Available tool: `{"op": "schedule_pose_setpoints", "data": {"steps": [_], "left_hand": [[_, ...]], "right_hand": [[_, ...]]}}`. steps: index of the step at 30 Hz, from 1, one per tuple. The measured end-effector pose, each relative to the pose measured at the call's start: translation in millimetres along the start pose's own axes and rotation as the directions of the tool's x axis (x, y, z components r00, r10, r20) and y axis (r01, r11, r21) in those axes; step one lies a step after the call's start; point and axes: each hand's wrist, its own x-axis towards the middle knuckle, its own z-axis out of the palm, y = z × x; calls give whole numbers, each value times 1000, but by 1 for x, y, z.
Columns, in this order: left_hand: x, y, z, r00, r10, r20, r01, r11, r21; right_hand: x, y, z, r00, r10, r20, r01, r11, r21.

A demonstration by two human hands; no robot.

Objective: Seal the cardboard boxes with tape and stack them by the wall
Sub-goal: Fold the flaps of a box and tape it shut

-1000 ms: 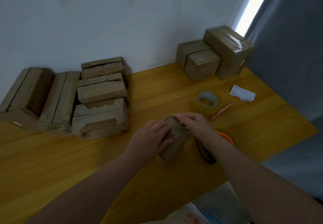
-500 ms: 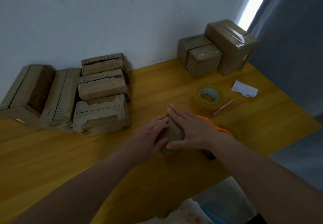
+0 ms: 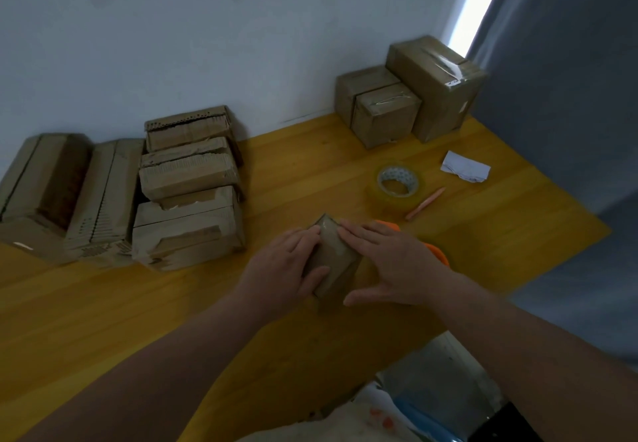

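1. Both left hand and right hand press flat, fingers straight, on the small box, middle of the bench.
2. Tape roll and pencil lie just beyond; sealed boxes fill the far right corner.

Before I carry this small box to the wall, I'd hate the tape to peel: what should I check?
1. Tape on the small box: glossy film shows over its top; ok there, underside cannot tell.
2. Grip: left hand and right hand lie flat against the box, pressing, not gripping; not ok for lifting.
3. Landing spot: bare table beside the sealed boxes at the wall; ok.
4. Path: tape roll lies flat between the box and the sealed boxes; not ok for sliding.
5. Orange tool, partly hidden behind the right hand: whether it is clear of the box, cannot tell.
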Motion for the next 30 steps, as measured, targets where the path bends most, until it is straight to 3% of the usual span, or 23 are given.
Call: {"op": "schedule_pose_setpoints", "data": {"steps": [5, 13, 17, 22, 26, 30], "left_hand": [[3, 12, -7, 998, -43, 39, 38, 993, 116], [5, 20, -10, 988, -104, 110, 87, 985, 151], [13, 19, -15, 979, -158, 127, 155, 987, 30], [37, 0, -39, 932, -343, 115, 355, 929, -108], [66, -2, -70, 950, -295, 100, 311, 918, -246], [103, 6, -89, 969, -238, 73, 249, 920, -304]], "right_hand": [[-15, 4, 11, 960, 21, -278, -7, 999, 52], [-12, 5, 16, 852, -36, -523, 11, 999, -52], [3, 13, 7, 892, 41, -451, -14, 998, 62], [31, 23, -26, 948, 215, -233, -122, 926, 358], [65, 42, -46, 983, 175, -58, -117, 836, 537], [90, 69, -66, 994, 65, -86, -7, 835, 550]]}}
